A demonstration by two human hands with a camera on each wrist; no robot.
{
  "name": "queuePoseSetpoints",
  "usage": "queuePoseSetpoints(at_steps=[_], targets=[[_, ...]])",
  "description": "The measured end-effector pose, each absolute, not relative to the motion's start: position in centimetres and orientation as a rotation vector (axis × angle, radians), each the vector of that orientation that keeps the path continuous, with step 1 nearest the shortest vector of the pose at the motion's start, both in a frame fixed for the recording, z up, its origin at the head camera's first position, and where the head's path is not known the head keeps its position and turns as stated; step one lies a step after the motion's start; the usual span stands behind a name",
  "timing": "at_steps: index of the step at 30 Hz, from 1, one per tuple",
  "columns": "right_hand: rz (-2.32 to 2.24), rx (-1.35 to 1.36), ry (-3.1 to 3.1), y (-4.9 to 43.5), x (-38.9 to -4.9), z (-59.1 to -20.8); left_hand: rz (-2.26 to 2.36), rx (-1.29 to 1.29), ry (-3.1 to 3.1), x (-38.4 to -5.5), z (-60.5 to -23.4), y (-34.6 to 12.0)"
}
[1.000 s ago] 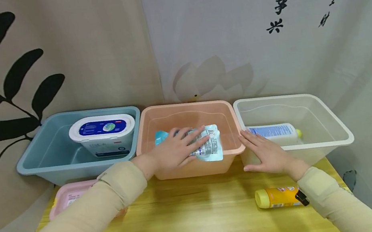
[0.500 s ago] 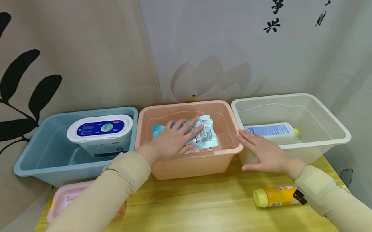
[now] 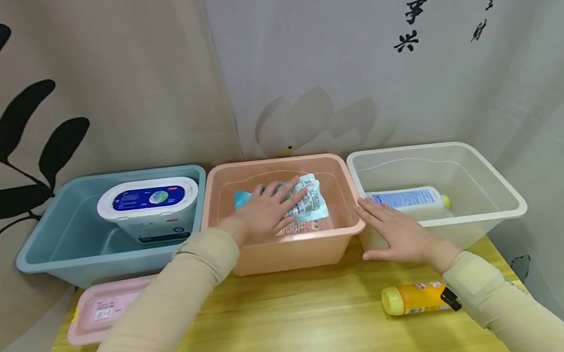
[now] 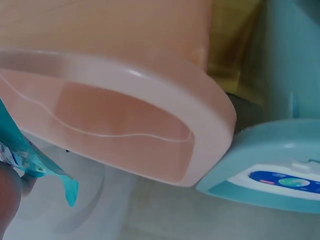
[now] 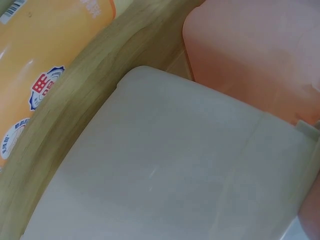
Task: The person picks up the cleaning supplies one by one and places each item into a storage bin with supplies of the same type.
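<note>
My left hand (image 3: 264,212) reaches palm down into the peach bin (image 3: 294,254) and grips a light-blue pouch (image 3: 312,199), fingers spread over it. In the left wrist view, the teal end of the pouch (image 4: 22,145) juts out beside the hand (image 4: 7,197). Pink printed packaging (image 3: 298,228) shows just below the pouch. My right hand (image 3: 402,234) rests at the near left corner of the white bin (image 3: 493,215), fingers extended over the rim and thumb along the outer wall. Inside that bin, close to these fingers, lies a white bottle (image 3: 410,200) with a blue label.
A blue bin (image 3: 52,261) at the left holds a white-lidded tub (image 3: 151,209). Before it lies a flat pink pack (image 3: 101,315), partly behind my left sleeve. An orange bottle with a yellow cap (image 3: 414,298) lies on the wooden table (image 3: 285,335) beside my right wrist. A curtain (image 3: 151,86) hangs behind.
My left hand has taken the pouch from over the peach bin's front rim back into the bin, then held about still. The right hand has stayed on the white bin. The view has shifted slightly.
</note>
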State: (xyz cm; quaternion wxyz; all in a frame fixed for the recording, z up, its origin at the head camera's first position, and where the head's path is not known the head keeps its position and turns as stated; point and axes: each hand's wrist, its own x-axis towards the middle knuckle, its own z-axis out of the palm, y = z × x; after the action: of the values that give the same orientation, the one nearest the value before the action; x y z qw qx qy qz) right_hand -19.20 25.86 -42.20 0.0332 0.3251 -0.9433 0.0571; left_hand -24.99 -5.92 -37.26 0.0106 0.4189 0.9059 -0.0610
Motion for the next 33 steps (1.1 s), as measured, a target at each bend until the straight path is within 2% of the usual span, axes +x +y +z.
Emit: queuePoseSetpoints(at_steps=[10, 33], targets=[[0.182, 0.999, -2.903, 25.8, -19.1, -42.3, -0.117, 1.26, 2.798, -25.6, -38.0, -5.4], [0.13, 0.992, -2.893, 25.8, -19.2, -42.5, -0.327, 1.337, 2.776, -26.8, -38.4, -4.5]])
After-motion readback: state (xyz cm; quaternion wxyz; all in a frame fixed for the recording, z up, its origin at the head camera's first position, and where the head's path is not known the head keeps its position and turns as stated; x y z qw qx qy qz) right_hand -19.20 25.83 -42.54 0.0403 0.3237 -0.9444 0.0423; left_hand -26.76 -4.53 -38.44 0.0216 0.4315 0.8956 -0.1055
